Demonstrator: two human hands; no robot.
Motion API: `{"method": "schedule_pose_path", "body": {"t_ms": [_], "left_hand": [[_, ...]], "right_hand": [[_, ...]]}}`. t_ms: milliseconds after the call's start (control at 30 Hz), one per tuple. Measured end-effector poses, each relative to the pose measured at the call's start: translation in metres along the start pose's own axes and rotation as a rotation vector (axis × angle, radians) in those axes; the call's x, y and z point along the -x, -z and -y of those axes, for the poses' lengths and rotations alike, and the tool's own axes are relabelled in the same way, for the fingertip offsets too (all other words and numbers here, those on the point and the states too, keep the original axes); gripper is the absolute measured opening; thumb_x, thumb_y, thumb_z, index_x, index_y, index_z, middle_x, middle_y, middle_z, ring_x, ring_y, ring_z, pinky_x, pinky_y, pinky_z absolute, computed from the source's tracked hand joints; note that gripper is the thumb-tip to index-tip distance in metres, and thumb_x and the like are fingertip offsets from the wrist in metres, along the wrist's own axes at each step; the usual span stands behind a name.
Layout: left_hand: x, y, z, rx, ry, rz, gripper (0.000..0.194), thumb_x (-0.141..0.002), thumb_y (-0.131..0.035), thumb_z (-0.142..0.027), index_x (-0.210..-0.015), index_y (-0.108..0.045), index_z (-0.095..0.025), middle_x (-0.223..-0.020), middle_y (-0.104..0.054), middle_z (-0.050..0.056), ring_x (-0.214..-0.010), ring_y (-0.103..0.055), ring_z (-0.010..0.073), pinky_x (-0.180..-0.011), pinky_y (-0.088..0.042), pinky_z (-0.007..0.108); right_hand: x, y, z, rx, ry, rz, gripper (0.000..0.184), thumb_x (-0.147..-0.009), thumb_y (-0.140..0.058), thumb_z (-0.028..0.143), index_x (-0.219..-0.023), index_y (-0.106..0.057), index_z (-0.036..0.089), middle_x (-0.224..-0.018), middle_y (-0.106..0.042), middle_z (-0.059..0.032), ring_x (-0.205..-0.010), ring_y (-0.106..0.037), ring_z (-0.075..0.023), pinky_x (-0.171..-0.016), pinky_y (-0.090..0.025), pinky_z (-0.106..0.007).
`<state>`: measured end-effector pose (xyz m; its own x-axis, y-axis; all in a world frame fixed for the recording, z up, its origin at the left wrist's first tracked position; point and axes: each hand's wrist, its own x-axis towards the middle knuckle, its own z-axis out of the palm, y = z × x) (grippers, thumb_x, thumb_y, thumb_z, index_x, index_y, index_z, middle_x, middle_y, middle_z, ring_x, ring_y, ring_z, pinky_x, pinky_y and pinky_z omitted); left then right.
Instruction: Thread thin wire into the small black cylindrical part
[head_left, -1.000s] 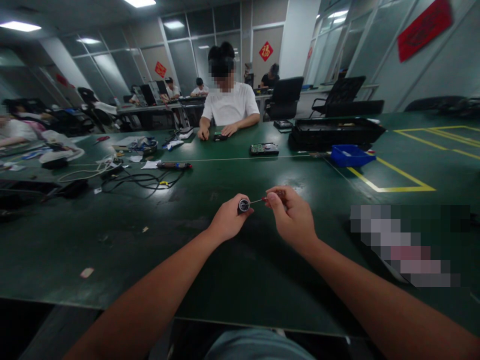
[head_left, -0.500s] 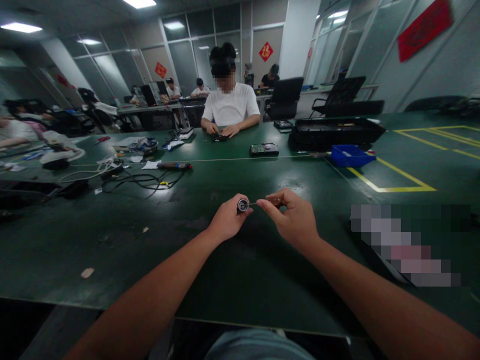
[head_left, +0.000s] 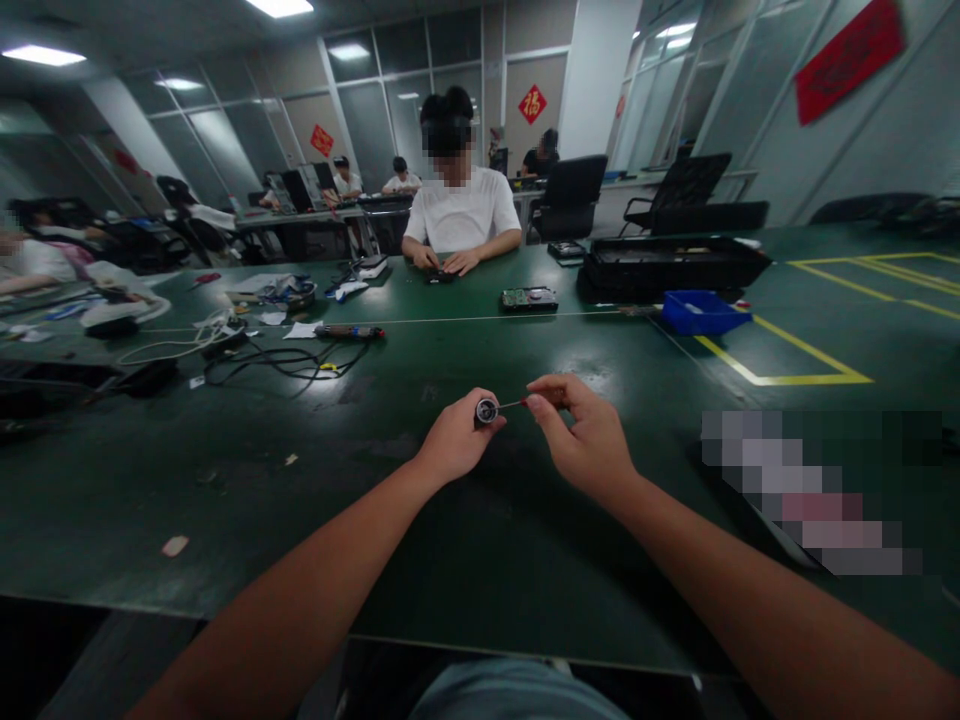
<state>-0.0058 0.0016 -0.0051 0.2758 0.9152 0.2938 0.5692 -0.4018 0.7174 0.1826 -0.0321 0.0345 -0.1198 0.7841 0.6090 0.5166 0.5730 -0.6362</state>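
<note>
Wrapped in my left hand (head_left: 452, 440) is a small dark cylinder (head_left: 486, 411) with a silver-rimmed round end turned toward me. Most of its body is hidden by the fingers. My right hand (head_left: 591, 440) pinches a slim screwdriver (head_left: 513, 404) by its reddish-brown handle, which the fingers partly cover. The thin metal shaft points left, and its tip meets the edge of the cylinder's round end. Whether the tip sits in a screw is too small to tell. Both hands are above the green table (head_left: 420, 560).
A person (head_left: 461, 215) in a white shirt works across the table. Near them lie a hard drive (head_left: 529, 298), a long black case (head_left: 671, 265) and a blue bin (head_left: 705, 312). Black cables (head_left: 292, 365) lie at left; a blurred-out flat object (head_left: 806, 495) is at right.
My right thumb and fingers have shifted on the screwdriver handle, and more of its red front end shows. My left hand and the cylinder stay in place.
</note>
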Motion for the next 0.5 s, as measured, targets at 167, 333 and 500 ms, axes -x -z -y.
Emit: {"method": "schedule_pose_path", "body": {"t_ms": [167, 333, 500], "left_hand": [[-0.0002, 0.0001, 0.0005, -0.013, -0.007, 0.002, 0.015, -0.087, -0.061, -0.029, -0.100, -0.056, -0.023, -0.089, -0.063, -0.001, -0.079, -0.057, 0.0150, -0.069, -0.039, 0.027], [-0.0002, -0.0007, -0.0002, -0.021, -0.002, 0.009, 0.016, -0.087, -0.062, -0.029, -0.100, -0.057, -0.023, -0.089, -0.064, -0.001, -0.078, -0.057, 0.0148, -0.069, -0.040, 0.027], [0.0002, 0.0000, -0.0019, -0.010, 0.010, 0.012, 0.015, -0.086, -0.063, -0.028, -0.099, -0.057, -0.022, -0.090, -0.065, -0.001, -0.079, -0.057, 0.0147, -0.069, -0.040, 0.027]], "right_hand": [[-0.0011, -0.0006, -0.0002, -0.025, -0.009, -0.001, 0.015, -0.092, -0.056, 0.025, -0.106, -0.061, 0.021, -0.091, -0.071, -0.0041, -0.080, -0.068, -0.0179, -0.072, -0.051, -0.032], [-0.0032, -0.0007, 0.0032, -0.014, -0.057, 0.019, 0.017, -0.093, -0.057, 0.034, -0.101, -0.062, 0.020, -0.087, -0.071, -0.0039, -0.077, -0.067, -0.0173, -0.067, -0.049, -0.030], [-0.0035, 0.0001, 0.0027, 0.028, -0.087, 0.030, 0.023, -0.096, -0.051, 0.039, -0.096, -0.063, 0.019, -0.070, -0.065, -0.0002, -0.062, -0.061, -0.0144, -0.060, -0.044, -0.028]]}}
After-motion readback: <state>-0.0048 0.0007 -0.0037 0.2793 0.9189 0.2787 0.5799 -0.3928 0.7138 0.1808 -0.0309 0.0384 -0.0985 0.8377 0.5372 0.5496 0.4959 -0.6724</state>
